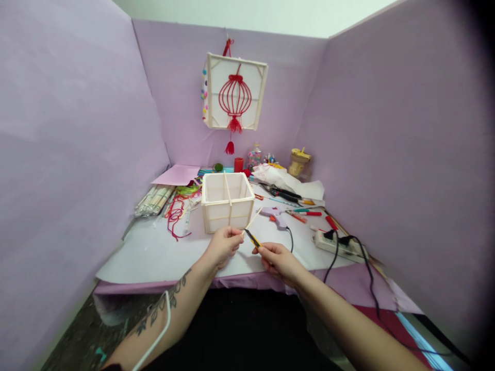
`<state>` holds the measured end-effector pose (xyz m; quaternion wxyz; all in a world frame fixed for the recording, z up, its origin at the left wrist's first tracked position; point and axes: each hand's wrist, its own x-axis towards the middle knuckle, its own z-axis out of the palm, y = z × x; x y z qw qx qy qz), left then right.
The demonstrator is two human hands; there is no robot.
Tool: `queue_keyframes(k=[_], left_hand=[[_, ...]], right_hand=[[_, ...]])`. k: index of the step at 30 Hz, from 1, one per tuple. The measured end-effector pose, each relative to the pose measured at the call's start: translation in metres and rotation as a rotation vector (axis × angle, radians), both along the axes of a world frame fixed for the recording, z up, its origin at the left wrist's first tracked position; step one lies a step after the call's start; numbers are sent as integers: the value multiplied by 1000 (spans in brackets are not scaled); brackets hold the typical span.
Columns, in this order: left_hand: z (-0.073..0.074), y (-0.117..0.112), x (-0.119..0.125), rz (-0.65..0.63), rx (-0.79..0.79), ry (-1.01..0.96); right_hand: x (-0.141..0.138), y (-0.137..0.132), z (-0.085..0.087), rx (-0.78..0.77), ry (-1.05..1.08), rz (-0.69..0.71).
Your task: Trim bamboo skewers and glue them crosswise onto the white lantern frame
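Observation:
My left hand (224, 245) is closed in a pinch on a thin pale wooden stick (253, 220) that slants up to the right. My right hand (276, 259) is closed on a small yellow-and-black utility knife (252, 238), its tip touching the stick near my left fingers. Just behind both hands stands a white square lantern frame (227, 202) with a stick lying across its open top.
A finished lantern (234, 91) with a red design hangs on the back wall. A purple glue gun (275, 216), power strip (338, 245) with black cords, pliers and scissors (284, 194), red string (175, 214), a stick bundle (154, 200) and jars lie on the white sheet.

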<state>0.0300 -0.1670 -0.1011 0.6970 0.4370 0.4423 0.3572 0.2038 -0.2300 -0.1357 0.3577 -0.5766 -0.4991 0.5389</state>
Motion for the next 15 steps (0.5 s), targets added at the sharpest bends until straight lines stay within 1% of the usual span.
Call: queue_keyframes(k=[3, 4, 5, 8, 12, 15], left_hand=[[1, 0, 1, 15, -2, -4], [1, 0, 1, 19, -5, -5], [2, 0, 1, 22, -7, -6], [2, 1, 2, 30, -13, -5], [3, 0, 2, 45, -13, 1], [3, 0, 2, 62, -7, 13]], right_hand=[[4, 4, -8, 407, -469, -54], [5, 4, -11, 513, -587, -65], [6, 5, -13, 580, -666, -72], [9, 5, -17, 627, -746, -80], [11, 5, -19, 680, -906, -86], [10, 6, -18, 636, -868, -60]])
